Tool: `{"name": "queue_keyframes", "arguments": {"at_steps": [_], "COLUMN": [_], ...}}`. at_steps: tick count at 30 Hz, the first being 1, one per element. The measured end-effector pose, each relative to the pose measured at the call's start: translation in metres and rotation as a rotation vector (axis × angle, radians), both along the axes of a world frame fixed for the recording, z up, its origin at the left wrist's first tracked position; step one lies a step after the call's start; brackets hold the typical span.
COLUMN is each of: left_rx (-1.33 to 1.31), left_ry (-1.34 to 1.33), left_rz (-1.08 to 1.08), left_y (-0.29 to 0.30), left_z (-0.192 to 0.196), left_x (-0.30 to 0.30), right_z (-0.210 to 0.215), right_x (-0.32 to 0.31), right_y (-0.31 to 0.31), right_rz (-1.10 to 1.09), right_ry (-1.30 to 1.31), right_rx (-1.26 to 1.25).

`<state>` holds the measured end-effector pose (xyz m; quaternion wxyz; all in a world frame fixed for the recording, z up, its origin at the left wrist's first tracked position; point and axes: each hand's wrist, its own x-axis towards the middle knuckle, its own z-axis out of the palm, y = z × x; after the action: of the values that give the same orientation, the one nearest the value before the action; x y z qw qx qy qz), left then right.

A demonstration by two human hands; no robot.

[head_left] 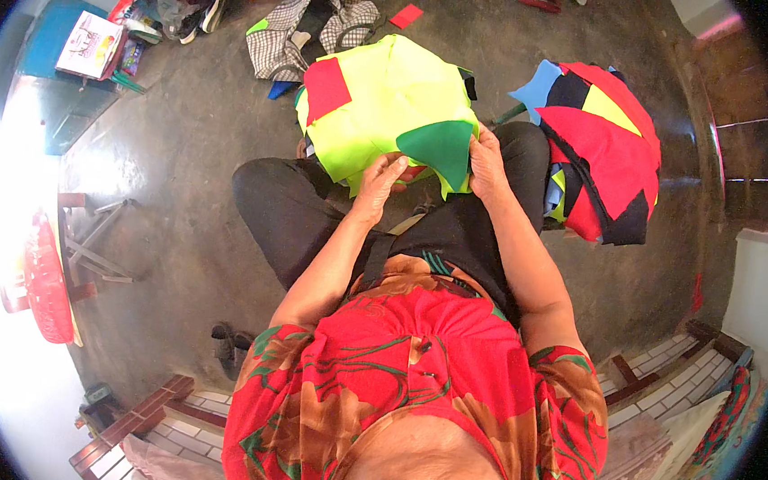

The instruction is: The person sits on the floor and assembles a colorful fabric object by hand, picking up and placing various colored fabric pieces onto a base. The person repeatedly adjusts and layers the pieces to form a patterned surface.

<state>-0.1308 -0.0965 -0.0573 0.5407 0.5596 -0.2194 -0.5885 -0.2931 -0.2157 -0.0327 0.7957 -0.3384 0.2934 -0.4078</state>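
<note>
A heap of fluorescent yellow cloth (pixel 392 83) lies in front of my lap, with a red cloth piece (pixel 326 89) on its left part. At its near right edge is a dark green cloth piece (pixel 443 151) with a curved side and a pointed left corner. My right hand (pixel 487 165) pinches the green piece by its right edge. My left hand (pixel 377 185) is closed at the near edge of the yellow cloth, thumb on top and fingers curled beneath. Between the two hands a bit of red shows under the green piece.
Beside my right knee stands a pile of red, black, yellow and blue cloth pieces (pixel 603 153). Beyond the heap lie a checked bag (pixel 278 42) and a small red scrap (pixel 406 16) on the grey floor. Shoes (pixel 213 10) and a red plastic chair (pixel 49 281) are at left.
</note>
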Motion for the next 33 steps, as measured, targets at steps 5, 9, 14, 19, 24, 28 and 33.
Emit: {"name": "queue_keyframes", "arguments": {"at_steps": [5,9,14,19,24,28,33], "left_rx": [-0.043,-0.056,-0.115,-0.254,-0.346,-0.325,-0.304], "left_ry": [-0.012,0.095,0.069,0.116,0.094,-0.015,-0.121], "left_rz": [0.018,0.060,0.146,0.302,0.339,0.450,0.555], "left_y": [-0.005,-0.010,-0.013,-0.015,-0.023,-0.031,-0.042], "left_z": [0.000,0.000,0.003,0.028,0.047,0.052,0.056], "left_x": [-0.004,-0.002,0.006,0.019,0.036,0.043,0.070], "right_z": [-0.003,0.001,-0.005,-0.004,-0.002,0.003,0.001], "right_x": [0.003,0.004,0.005,0.005,0.008,0.008,0.006], "right_y": [-0.001,0.003,0.003,0.002,0.007,0.007,0.006], "right_rz": [0.026,0.074,0.076,0.139,0.194,0.171,0.136], "right_ry": [0.052,0.000,0.031,0.274,0.430,0.449,0.457], "right_rx": [-0.021,-0.107,-0.146,-0.188,-0.222,-0.245,-0.255]}}
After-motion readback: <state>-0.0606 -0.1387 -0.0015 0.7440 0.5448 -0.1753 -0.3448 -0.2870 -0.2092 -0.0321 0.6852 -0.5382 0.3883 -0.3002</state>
